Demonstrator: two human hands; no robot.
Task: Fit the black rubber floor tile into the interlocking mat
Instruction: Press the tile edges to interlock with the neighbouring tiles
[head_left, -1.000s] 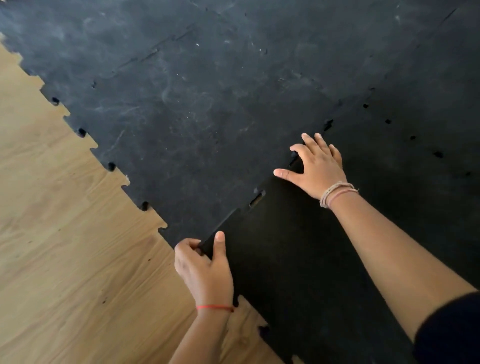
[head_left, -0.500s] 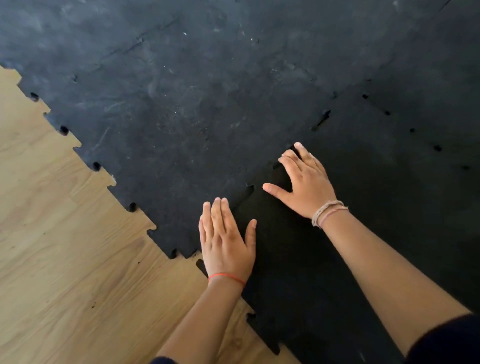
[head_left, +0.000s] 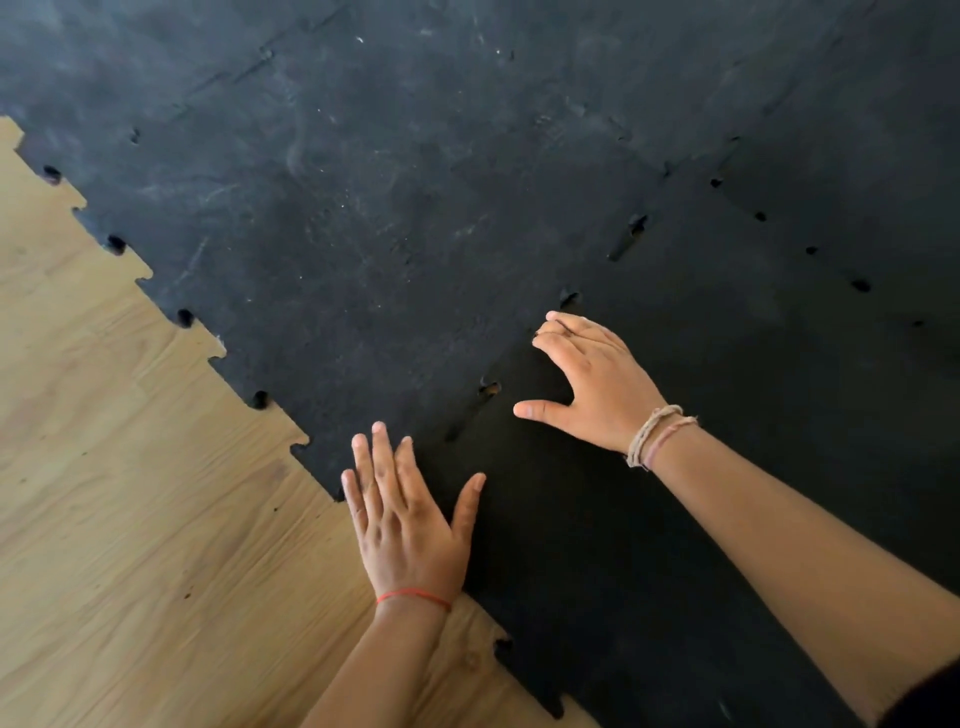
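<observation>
The black rubber tile (head_left: 649, 545) lies flat at the lower right, its toothed edge meeting the scuffed interlocking mat (head_left: 363, 208) along a diagonal seam. Small gaps show along that seam. My left hand (head_left: 410, 514) lies flat, palm down, fingers spread, on the tile's near corner where it meets the mat. My right hand (head_left: 592, 384) rests further up the seam with its fingers curled onto the joint and the thumb stretched out. Neither hand holds anything.
Wooden floor (head_left: 130, 519) shows at the left and bottom, along the mat's jagged puzzle edge (head_left: 182, 317). More joined tiles with small seam holes (head_left: 810, 249) stretch to the upper right.
My left hand let go of the tile's corner and now lies flat on it. My right hand slid a little down the seam. The large gap at the joint has closed.
</observation>
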